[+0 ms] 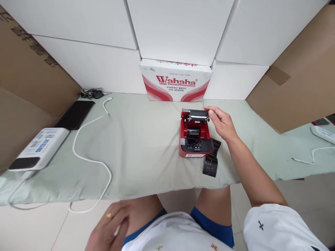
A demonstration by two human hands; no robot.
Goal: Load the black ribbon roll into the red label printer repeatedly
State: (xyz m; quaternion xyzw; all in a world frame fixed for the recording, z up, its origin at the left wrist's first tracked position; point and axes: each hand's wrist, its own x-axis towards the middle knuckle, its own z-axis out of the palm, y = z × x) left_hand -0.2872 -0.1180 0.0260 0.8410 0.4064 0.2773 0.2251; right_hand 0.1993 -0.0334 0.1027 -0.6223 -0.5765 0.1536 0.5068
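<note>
A small red and black label printer (pixel 196 148) stands on the cloth-covered table with its lid raised, showing a dark roll (pixel 193 131) inside. My right hand (pixel 221 122) grips the right end of the raised lid (pixel 195 114) between thumb and fingers. Beside the printer's right front corner lies a curled black strip (pixel 210 165). My left hand (pixel 111 223), with a gold-coloured ring, is low over my lap, below the table edge. Its fingers are curled in, and a pale patch shows between them that I cannot make out.
Behind the printer, a Wahaha carton (pixel 176 82) leans against white boxes. At left are a white power bank (pixel 39 148), a dark phone (pixel 75 114), keys (pixel 91 93) and a white cable (pixel 75 139) hanging over the edge. Brown cardboard (pixel 295 69) stands at each side.
</note>
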